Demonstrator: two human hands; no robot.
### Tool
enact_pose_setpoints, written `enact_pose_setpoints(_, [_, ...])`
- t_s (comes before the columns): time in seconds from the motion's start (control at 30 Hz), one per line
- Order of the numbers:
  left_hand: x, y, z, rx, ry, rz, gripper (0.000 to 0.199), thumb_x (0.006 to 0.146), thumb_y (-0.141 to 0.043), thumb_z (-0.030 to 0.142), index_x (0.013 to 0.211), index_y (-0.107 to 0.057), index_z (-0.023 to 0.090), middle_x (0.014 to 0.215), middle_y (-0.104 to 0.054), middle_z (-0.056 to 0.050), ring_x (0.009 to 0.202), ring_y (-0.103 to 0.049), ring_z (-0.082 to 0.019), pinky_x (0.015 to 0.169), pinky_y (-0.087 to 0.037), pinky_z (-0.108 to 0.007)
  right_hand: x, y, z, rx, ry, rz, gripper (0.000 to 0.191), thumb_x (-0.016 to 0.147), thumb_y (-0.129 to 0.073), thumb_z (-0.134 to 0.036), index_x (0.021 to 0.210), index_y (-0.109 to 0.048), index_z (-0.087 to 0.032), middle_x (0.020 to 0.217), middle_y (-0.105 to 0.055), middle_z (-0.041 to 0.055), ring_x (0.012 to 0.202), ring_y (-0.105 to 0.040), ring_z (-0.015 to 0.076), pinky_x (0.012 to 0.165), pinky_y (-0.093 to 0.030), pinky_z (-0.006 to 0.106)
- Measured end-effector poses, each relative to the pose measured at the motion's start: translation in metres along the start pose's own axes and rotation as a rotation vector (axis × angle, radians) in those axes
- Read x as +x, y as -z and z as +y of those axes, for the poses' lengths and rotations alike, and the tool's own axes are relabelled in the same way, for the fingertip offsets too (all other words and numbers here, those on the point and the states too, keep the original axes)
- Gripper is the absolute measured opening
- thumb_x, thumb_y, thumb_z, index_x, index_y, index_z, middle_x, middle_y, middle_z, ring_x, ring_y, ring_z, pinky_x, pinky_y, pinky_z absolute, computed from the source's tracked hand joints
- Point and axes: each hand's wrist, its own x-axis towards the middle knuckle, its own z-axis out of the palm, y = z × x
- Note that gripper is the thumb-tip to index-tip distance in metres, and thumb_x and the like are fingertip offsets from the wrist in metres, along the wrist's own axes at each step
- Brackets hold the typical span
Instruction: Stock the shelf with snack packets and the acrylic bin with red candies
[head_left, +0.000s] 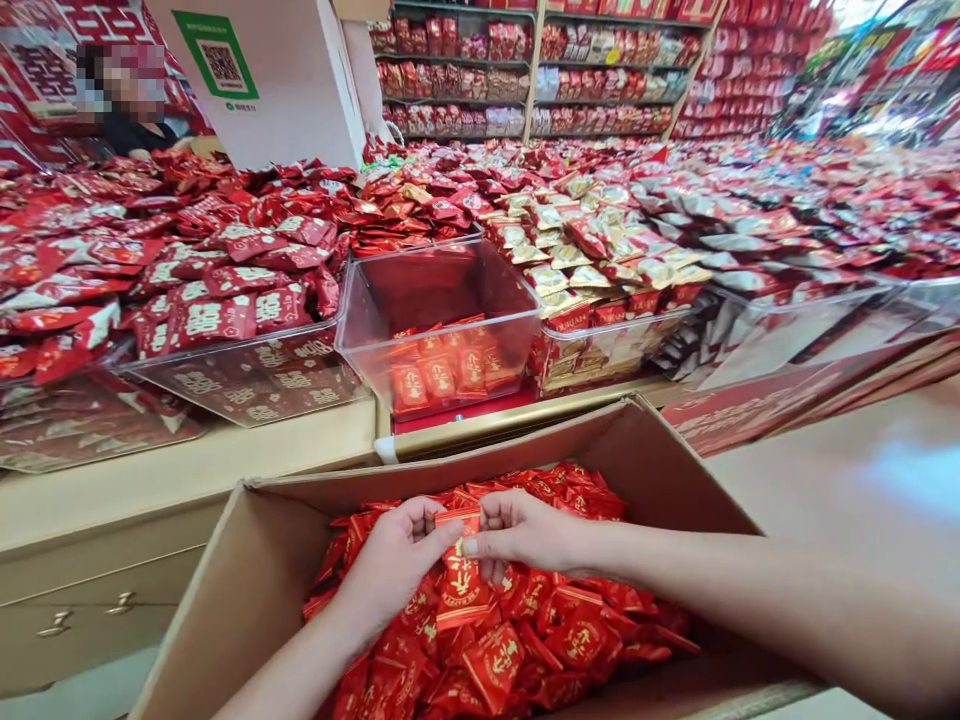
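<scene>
Between both hands I hold a small red candy packet [459, 580] with gold lettering, upright above the box. My left hand [401, 550] pinches its left edge with thumb and fingers. On the other side my right hand [525, 535] grips the upper right edge, its thumb across the front. Many similar red packets [495, 665] lie loose below in an open cardboard box [675, 470]. Just beyond the box, a clear plastic bin [442, 270] has a low layer of red packets [427, 375] standing in rows at its bottom.
Heaped bins of dark red packets [247, 270] stand left of the clear bin, and gold-and-red packets [600, 240] fill one to its right. A white box with a QR code [221, 55] rises behind. A person [135, 110] is at the far left. Stocked shelves [465, 80] line the back.
</scene>
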Motion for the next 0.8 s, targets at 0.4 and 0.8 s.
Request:
enact_pose_setpoints(0.4, [0.002,0.000,0.003,-0.137,0.056,-0.130,0.029,0.058,-0.072,0.023,0.085,-0.064,0.014,0.082,-0.069,-0.004,0.077,-0.060,-0.015,0.075,-0.045,-0.027,0.003,0.012,-0.009,0.043,0.067,0.138,0.039,0.052,-0.073,-0.041,0.069,-0.053,-0.013,0.056,-0.056,-0.0044,0.049,-0.050,0.0057,0.051,-0.039,0.020])
enact_pose_setpoints(0.8, [-0.005,0.005,0.015,-0.122,-0.012,0.070,0.056,0.060,-0.070,0.031,0.109,-0.051,0.015,0.065,-0.063,0.004,0.066,-0.058,-0.012,0.066,-0.046,-0.026,0.002,0.008,-0.007,0.027,0.151,0.107,0.040,0.057,-0.071,-0.043,0.066,-0.046,-0.013,0.053,-0.049,-0.0066,0.047,-0.041,0.0032,0.048,-0.032,0.018])
